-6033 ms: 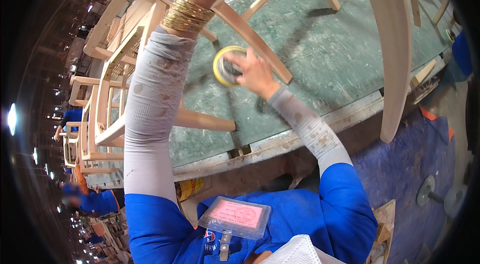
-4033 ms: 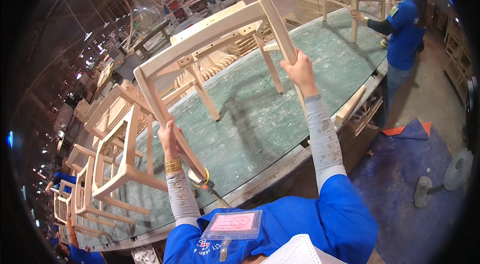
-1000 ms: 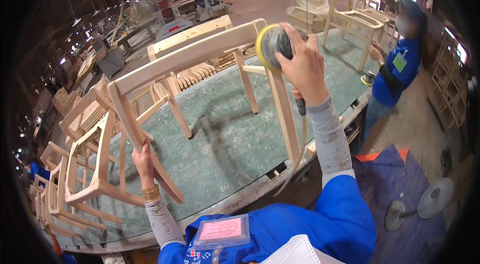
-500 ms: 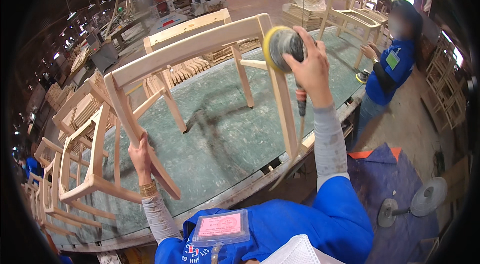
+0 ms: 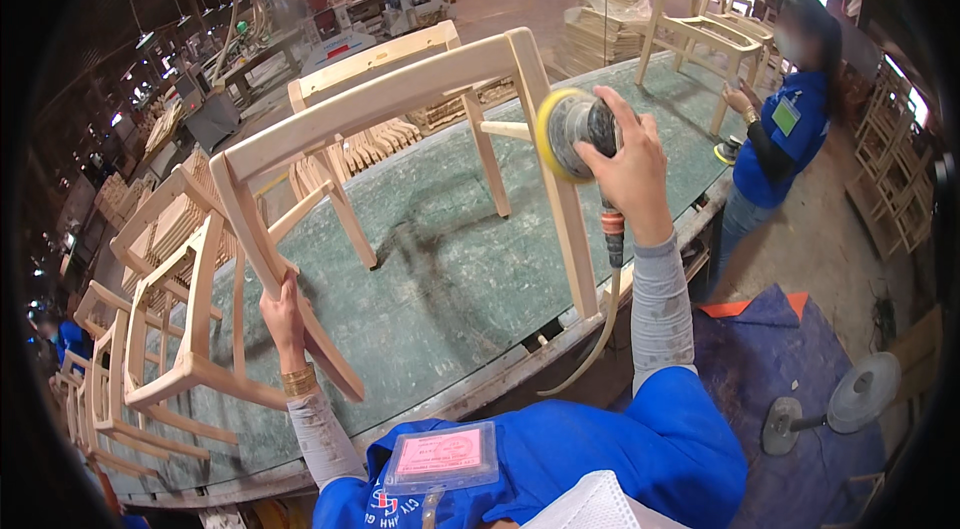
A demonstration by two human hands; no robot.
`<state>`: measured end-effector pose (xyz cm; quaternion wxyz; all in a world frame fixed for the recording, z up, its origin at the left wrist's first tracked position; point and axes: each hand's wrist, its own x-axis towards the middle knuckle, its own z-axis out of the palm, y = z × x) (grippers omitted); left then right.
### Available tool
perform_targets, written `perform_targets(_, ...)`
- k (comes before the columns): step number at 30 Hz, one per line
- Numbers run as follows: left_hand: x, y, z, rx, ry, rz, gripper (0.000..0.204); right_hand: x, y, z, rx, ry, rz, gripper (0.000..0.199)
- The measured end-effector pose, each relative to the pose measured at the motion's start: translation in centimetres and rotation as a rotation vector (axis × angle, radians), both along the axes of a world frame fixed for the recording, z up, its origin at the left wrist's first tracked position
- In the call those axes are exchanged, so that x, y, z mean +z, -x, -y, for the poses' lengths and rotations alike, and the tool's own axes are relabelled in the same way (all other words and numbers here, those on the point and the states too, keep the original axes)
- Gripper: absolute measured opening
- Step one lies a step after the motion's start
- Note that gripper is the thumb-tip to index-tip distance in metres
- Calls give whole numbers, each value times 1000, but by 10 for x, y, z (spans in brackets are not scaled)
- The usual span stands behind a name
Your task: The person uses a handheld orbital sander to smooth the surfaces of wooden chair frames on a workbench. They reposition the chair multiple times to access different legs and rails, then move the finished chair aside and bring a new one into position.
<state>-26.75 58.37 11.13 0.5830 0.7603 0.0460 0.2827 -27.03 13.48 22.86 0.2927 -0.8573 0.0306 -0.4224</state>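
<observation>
A pale wooden chair frame (image 5: 375, 101) stands on the green tabletop (image 5: 450, 279) in front of me. My left hand (image 5: 284, 322) is closed around its near left leg, partway down. In my right hand (image 5: 638, 174) is a round air sander (image 5: 577, 134) with a yellow-edged pad, gripped from its outer side. The pad faces the right upright of the frame, just below the top corner; whether it touches the wood I cannot tell. From the sander's orange-and-black connector (image 5: 613, 225) a pale hose (image 5: 602, 339) hangs past the table edge.
More wooden chair frames (image 5: 190, 374) crowd the table's left end, and others (image 5: 700, 29) stand at its far right. A co-worker in blue (image 5: 790, 129) stands at the right, near another sander (image 5: 727, 151). A fan (image 5: 862, 392) is at the lower right.
My right hand and the sander have shifted slightly down and to the right along the upright. The hose has swung right. My left hand keeps its hold on the leg.
</observation>
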Motion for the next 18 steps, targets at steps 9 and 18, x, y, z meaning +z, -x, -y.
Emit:
perform_targets(9, 11, 0, 6, -21, 9, -36, 25, 7, -7, -16, -22, 127, 41, 65)
perform_targets(18, 5, -1, 2, -14, 18, -16, 29, 10, -6, -14, -24, 107, 58, 64)
